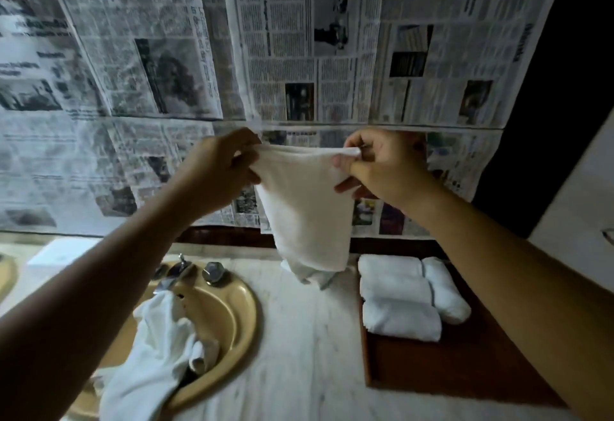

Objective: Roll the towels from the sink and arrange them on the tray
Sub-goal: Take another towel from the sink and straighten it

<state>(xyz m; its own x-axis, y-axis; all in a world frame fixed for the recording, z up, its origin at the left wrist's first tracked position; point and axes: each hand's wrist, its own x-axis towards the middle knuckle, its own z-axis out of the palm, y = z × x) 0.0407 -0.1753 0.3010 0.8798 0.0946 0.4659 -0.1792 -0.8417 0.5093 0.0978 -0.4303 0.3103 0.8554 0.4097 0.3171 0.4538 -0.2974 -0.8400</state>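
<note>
You hold one towel (305, 208) up at frame centre, your left hand (219, 168) and right hand (378, 168) each pinching a top corner. Next, I think, lay it flat on the worktop (299, 354) and roll it; three rolls (398, 297) lie on the tray (465, 370), more towels wait in the sink (232, 321).

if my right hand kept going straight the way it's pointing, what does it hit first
Probably the left hand: the right hand points inward along the towel both pinch. If it aims more forward, the newspaper behind; depth is unclear.
</note>
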